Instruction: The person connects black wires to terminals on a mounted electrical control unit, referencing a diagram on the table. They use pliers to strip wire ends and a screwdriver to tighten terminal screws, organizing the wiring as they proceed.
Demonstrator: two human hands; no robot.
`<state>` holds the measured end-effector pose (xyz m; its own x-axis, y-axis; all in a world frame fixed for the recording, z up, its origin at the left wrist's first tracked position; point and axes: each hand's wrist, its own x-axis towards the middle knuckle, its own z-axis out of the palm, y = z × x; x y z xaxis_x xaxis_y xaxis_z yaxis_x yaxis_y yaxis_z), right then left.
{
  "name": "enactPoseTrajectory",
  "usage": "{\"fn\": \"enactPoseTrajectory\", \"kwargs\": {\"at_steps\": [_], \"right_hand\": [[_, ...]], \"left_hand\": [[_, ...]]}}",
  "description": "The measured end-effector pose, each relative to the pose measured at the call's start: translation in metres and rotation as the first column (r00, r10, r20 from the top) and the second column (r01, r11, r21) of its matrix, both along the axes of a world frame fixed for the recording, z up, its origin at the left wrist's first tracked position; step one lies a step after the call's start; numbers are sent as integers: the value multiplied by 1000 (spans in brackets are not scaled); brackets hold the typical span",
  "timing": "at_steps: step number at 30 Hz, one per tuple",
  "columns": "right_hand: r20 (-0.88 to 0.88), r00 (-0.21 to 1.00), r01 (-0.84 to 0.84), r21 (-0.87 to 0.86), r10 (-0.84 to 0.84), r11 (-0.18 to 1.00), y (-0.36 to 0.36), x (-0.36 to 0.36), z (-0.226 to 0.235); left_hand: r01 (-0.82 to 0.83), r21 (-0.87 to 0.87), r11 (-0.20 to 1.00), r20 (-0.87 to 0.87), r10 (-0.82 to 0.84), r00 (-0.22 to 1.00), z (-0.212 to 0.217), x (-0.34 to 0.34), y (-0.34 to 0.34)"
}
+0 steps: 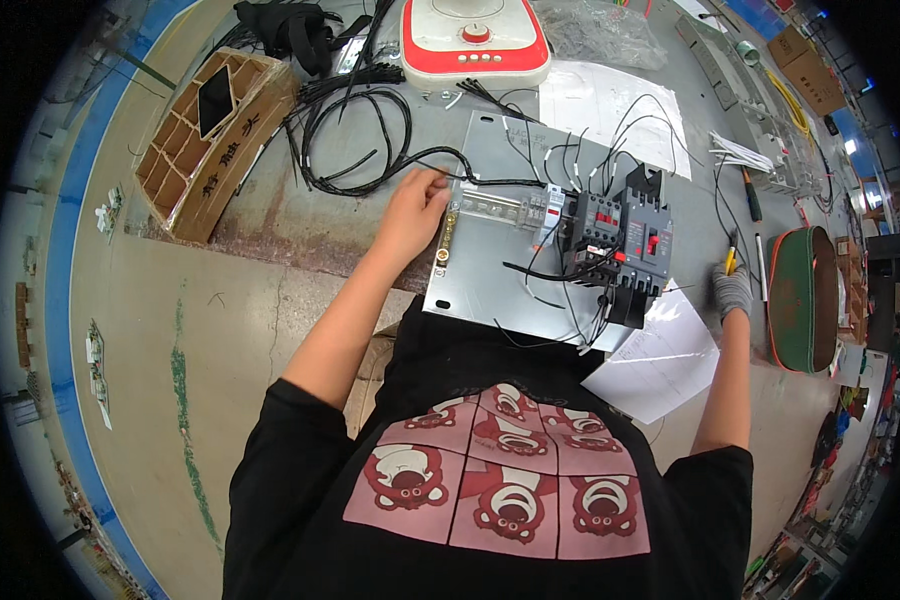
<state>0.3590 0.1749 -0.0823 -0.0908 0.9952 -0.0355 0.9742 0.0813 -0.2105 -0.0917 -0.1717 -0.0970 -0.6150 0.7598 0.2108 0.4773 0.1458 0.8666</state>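
A metal mounting plate (pixel 485 265) lies in front of me, overhanging the table's near edge. On its right side sit a contactor (pixel 598 225) and a dark circuit breaker (pixel 647 240) with a red switch, with loose black wires around them. A black wire bundle (pixel 510 182) runs across the plate and off its left edge. There my bare left hand (pixel 417 212) is closed, fingertips together beside the bundle; what they pinch is too small to tell. To the right of the plate, my gloved right hand (pixel 733 290) grips a small hand tool (pixel 731 258) with a yellow-and-black handle.
Coiled black cable (pixel 360 185) lies left of the plate, beside a divided cardboard box (pixel 205 150) with a phone on it. Behind stands a red-and-white appliance (pixel 475 45). At right are a screwdriver (pixel 751 195) and a green bin (pixel 792 300). Paper (pixel 665 360) hangs beneath the plate.
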Motion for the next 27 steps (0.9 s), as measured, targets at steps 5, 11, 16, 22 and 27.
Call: {"fn": "enactPoseTrajectory", "kwargs": {"at_steps": [5,11,16,22,27], "right_hand": [[-739,487,-97,-576,-466,812,18,55,5],[-925,82,-321,-376,-370,869,-136,-56,136],[-855,158,-735,-436,-494,519,-251,-143,159],[-565,423,-742,-665,-709,87,-281,-227,100],[-422,385,-739,-674,-821,0,-275,-240,76]], "left_hand": [[28,107,994,220,-52,974,-6,-11,31],[75,84,994,96,-83,992,-8,-20,22],[110,57,992,-109,-103,989,7,-19,32],[78,138,987,-40,-74,996,-4,-17,27],[114,105,988,-37,-111,993,-2,-18,22]]}}
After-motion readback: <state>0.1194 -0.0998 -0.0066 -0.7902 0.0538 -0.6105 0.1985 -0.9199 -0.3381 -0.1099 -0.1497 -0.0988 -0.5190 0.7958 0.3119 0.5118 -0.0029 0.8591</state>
